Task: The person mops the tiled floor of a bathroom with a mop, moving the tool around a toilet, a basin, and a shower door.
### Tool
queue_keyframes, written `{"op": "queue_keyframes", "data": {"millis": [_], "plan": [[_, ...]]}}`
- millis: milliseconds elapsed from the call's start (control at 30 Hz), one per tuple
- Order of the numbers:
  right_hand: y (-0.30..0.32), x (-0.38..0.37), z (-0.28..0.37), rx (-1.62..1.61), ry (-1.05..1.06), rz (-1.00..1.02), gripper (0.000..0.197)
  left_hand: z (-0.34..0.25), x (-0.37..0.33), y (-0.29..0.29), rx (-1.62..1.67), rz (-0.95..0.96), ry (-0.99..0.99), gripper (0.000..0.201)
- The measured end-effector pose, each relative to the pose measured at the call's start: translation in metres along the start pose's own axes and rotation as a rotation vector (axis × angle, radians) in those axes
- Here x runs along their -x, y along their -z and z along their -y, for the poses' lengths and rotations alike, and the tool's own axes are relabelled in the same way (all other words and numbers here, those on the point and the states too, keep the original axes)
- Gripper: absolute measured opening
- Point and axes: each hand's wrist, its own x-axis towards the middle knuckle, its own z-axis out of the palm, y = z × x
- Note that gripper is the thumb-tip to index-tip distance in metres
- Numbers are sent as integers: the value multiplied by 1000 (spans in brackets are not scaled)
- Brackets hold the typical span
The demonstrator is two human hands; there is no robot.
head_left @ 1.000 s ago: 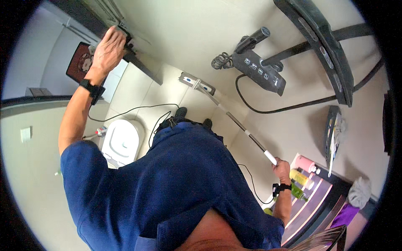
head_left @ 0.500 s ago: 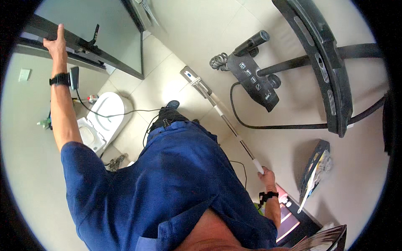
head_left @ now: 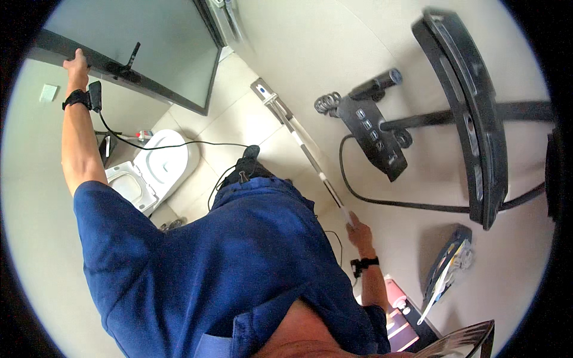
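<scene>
My left hand (head_left: 77,70) is stretched out at the upper left, closed round the edge of a dark-framed glass door (head_left: 173,98). A black door handle (head_left: 132,57) sticks up beyond my fingers. On the right side, my right hand (head_left: 360,232) grips the near end of a long mop (head_left: 311,160) with a pale and dark striped pole. Its flat head (head_left: 263,89) is at the far end, low by the foot of the wall. Black bands circle both wrists.
A white toilet (head_left: 179,156) with its lid up stands left of my legs. Black shower controls (head_left: 371,132) and a hose jut from the right wall, near a dark wall caddy (head_left: 446,262). A pink bottle (head_left: 395,294) is low right. A thin cable (head_left: 221,143) runs from my left wrist.
My right hand has moved forward and left with the mop, whose head has shifted slightly forward. My left hand stays on the door edge, and the door has swung slightly.
</scene>
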Motion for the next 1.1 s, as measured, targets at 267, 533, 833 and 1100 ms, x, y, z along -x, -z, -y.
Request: {"op": "queue_keyframes", "data": {"millis": [267,533,833,1100], "plan": [[32,-165,145,19,92,15,52,59,-78,15,-476,-117,-204,81],[34,-249,222,-53,34,13,50,72,-77,-27,-356,38,-173,80],[13,-94,110,72,-140,121,51,51,-39,-24,-225,-15,-244,71],[38,41,35,91,-170,127,47,49,-20,-28,-533,-220,-620,51]]}}
